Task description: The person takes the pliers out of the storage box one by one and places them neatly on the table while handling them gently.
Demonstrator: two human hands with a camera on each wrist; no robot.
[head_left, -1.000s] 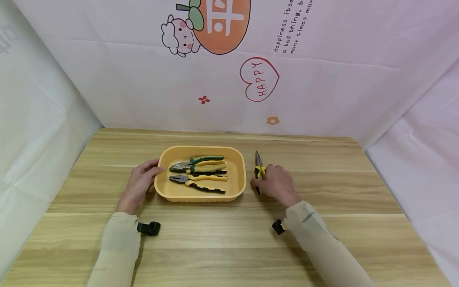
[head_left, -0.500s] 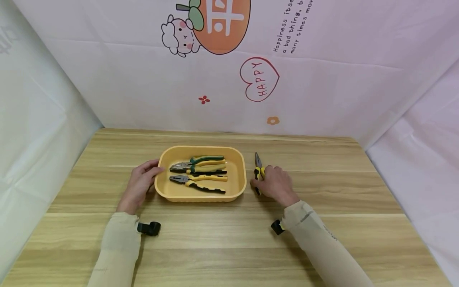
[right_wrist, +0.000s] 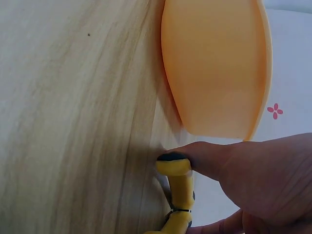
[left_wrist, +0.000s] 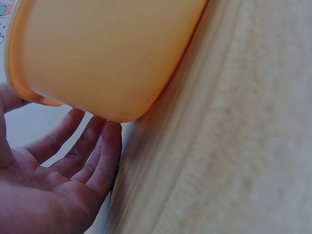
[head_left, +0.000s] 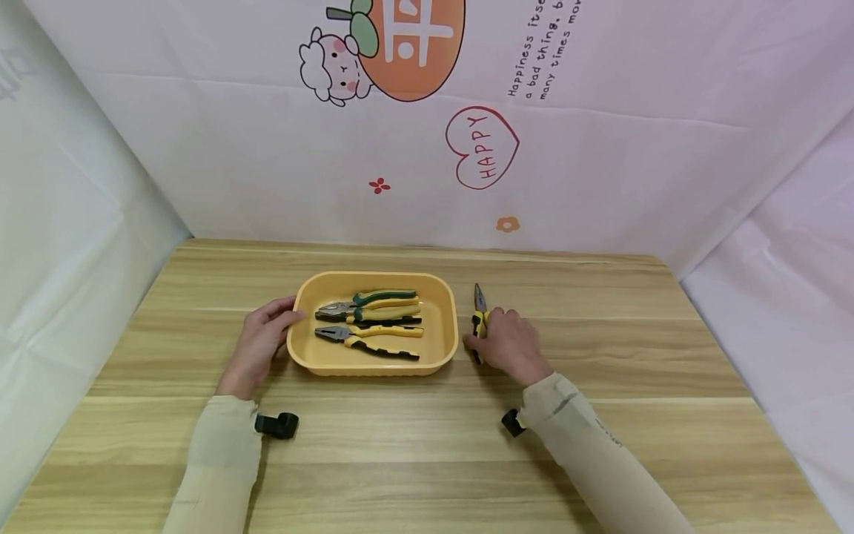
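My left hand (head_left: 259, 343) pinches the left rim of a yellow plastic tray (head_left: 373, 368). Its thumb lies over the rim, and in the left wrist view the fingertips (left_wrist: 113, 134) rest against the outer wall. Just right of the tray, my right hand (head_left: 512, 345) grips the yellow-and-black handles of long-nose pliers (head_left: 480, 299), whose tips point away toward the back. From the right wrist, the thumb presses beside a handle end (right_wrist: 174, 165), close over the table. Inside the tray lie combination pliers (head_left: 336, 334) with yellow-black handles and, behind them, green-handled pliers (head_left: 387, 314) overlapping another black-handled pair.
The wood-grain table (head_left: 400, 452) runs back to a white printed curtain (head_left: 600, 170), with more white cloth at both sides. Black camera mounts sit at the left wrist (head_left: 279, 426) and the right wrist (head_left: 514, 423).
My right hand has slid slightly left toward the tray with the long-nose pliers, which stand a little more upright in view. My left hand and the tray have stayed put.
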